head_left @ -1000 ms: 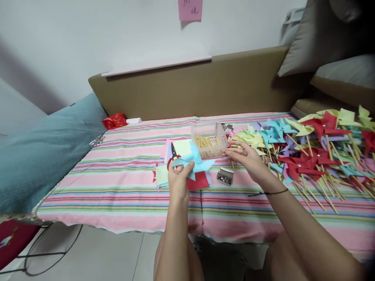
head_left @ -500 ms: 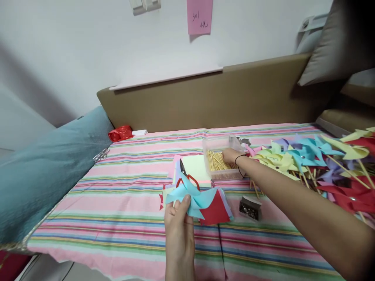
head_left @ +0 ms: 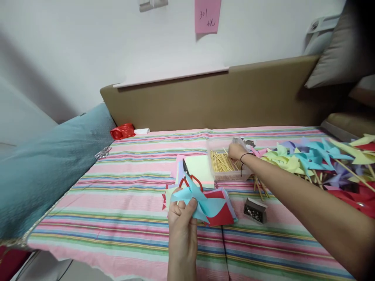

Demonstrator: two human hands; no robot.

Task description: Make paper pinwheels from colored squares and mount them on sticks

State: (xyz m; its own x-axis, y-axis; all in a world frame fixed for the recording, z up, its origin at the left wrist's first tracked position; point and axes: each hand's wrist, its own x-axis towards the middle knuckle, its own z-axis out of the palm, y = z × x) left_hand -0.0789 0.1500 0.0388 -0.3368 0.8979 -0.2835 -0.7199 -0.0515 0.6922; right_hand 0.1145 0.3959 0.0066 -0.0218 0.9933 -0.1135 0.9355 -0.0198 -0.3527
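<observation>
My left hand [head_left: 184, 218] pinches a light blue paper pinwheel [head_left: 202, 201] between thumb and fingers, above a stack of coloured paper squares, red one [head_left: 218, 216] uppermost. Over at the clear plastic box [head_left: 215, 177], my right hand [head_left: 238, 151] reaches in with fingers closed; a thin wooden stick [head_left: 225, 150] pokes up at its fingertips. Many more wooden sticks [head_left: 222, 163] lie in that box. Partly behind the pinwheel are scissors with red handles [head_left: 197, 180], resting on pale paper sheets [head_left: 200, 168].
Finished pinwheels [head_left: 316, 156] are heaped on the right. A small open box of metal pins [head_left: 254, 210] stands near my right forearm. Against the sofa back [head_left: 175, 105] at left lies a red plastic bundle [head_left: 123, 131]. Striped cloth [head_left: 117, 218] covers the seat.
My right hand has risen slightly within the stick box, and a stick now shows at its fingertips. The left hand keeps the pinwheel. The whole view has shifted a little.
</observation>
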